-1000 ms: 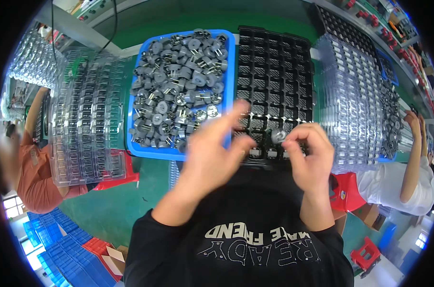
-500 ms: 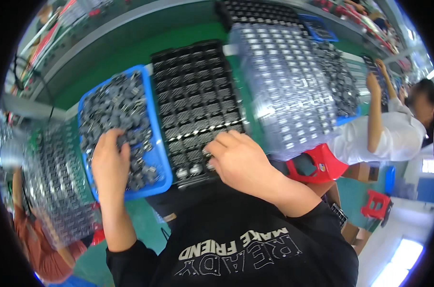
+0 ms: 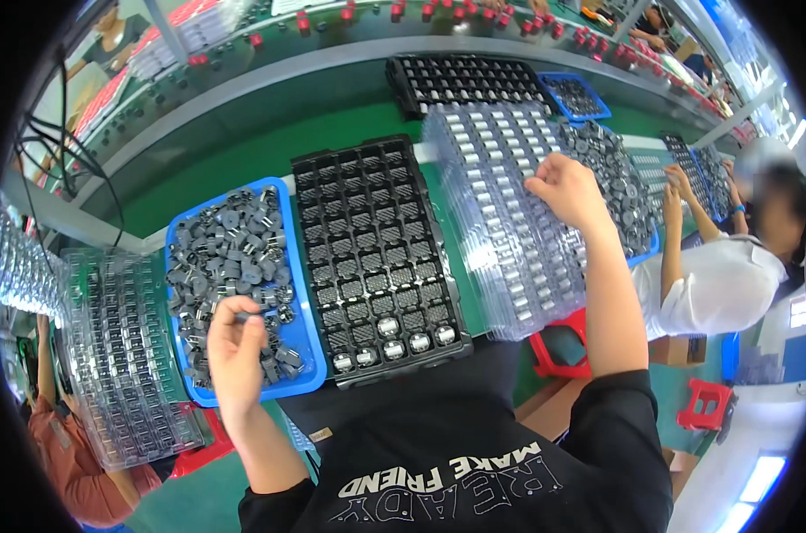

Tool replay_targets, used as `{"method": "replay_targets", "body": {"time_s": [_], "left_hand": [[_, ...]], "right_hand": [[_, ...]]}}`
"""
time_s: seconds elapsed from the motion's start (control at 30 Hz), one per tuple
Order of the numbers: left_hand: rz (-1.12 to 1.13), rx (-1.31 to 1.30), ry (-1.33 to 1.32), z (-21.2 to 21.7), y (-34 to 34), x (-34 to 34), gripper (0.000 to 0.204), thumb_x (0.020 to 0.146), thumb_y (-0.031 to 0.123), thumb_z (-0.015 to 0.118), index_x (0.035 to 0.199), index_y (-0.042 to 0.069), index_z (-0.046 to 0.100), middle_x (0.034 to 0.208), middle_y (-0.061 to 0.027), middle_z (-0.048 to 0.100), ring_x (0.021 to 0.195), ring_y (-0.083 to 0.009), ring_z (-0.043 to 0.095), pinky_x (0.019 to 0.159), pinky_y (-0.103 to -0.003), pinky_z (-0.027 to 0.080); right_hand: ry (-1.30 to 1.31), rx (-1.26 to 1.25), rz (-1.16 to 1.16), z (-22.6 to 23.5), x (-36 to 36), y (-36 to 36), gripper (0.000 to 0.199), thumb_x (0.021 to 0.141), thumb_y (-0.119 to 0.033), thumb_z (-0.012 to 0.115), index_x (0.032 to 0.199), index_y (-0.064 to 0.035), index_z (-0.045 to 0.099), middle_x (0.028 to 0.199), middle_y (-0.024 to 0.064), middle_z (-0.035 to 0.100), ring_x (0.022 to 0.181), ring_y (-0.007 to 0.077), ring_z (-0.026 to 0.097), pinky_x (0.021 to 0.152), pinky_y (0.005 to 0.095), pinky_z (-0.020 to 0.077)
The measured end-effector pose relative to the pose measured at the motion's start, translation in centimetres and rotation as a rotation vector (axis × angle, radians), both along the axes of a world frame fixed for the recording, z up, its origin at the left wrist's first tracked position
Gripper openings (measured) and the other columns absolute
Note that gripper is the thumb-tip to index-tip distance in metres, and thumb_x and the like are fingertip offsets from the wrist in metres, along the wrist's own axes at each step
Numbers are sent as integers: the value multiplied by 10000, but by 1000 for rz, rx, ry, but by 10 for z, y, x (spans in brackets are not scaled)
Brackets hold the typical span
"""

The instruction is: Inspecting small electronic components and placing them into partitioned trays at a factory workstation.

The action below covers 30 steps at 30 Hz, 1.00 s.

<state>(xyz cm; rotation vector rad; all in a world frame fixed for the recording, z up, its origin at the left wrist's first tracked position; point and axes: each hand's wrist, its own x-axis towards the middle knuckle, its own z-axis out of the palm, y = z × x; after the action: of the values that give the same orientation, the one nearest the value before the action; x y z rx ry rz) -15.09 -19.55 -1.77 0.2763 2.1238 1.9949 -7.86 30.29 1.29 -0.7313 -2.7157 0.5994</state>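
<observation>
My left hand is over the near part of a blue tray heaped with small grey parts with metal prongs. Its thumb and forefinger pinch a small grey part. My right hand is above a stack of clear plastic trays that hold rows of silver cylinders. Its fingers are pinched together, and whatever is in them is hidden. Between the hands lies a black tray of square pockets. Several silver pieces stand in its pockets nearest me.
More clear trays lie at the left. Beyond the stack are another black tray and a small blue tray. A blue tray of grey parts stands to the right. A co-worker in white works there, near a red stool.
My right hand has moved from the black tray up and right to the clear trays. My left hand is still at the blue tray, its fingers now pinching a part. The view has shifted.
</observation>
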Motion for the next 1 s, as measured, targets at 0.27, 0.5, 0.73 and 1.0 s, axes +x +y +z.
{"method": "replay_targets", "body": {"time_s": [0.27, 0.5, 0.73, 1.0], "left_hand": [[87, -48, 80, 11, 2, 15, 361, 945, -25, 593, 1298, 0, 666, 1237, -88, 580, 877, -97, 604, 746, -243, 519], [-130, 530, -92, 9, 35, 20, 485, 948, 141, 731, 1367, -24, 554, 1286, -158, 623, 973, -228, 689, 845, -363, 599], [-276, 732, -274, 2, 56, 43, 463, 947, 140, 740, 1348, -29, 581, 1277, -185, 647, 1002, -234, 702, 866, -379, 597], [-308, 708, -175, 15, 59, 53, 408, 961, 18, 694, 1349, -60, 594, 1299, -136, 656, 1152, -201, 653, 986, -332, 543]], "right_hand": [[30, -177, 148, 3, 7, -3, 229, 830, -121, 764, 1047, -47, 753, 825, 49, 706, 769, 148, 647, 745, 316, 516], [293, -417, 177, 14, 28, -19, 194, 968, -52, 644, 1156, -4, 661, 885, 30, 675, 755, 103, 610, 716, 247, 500], [511, -989, 406, 31, 53, -223, 234, 830, 187, 662, 1026, 70, 715, 1036, 145, 701, 859, 173, 706, 757, 254, 579], [623, -379, 714, 23, 28, -265, 301, 748, -25, 874, 1031, -10, 773, 907, 99, 728, 811, 212, 696, 694, 300, 556]]}}
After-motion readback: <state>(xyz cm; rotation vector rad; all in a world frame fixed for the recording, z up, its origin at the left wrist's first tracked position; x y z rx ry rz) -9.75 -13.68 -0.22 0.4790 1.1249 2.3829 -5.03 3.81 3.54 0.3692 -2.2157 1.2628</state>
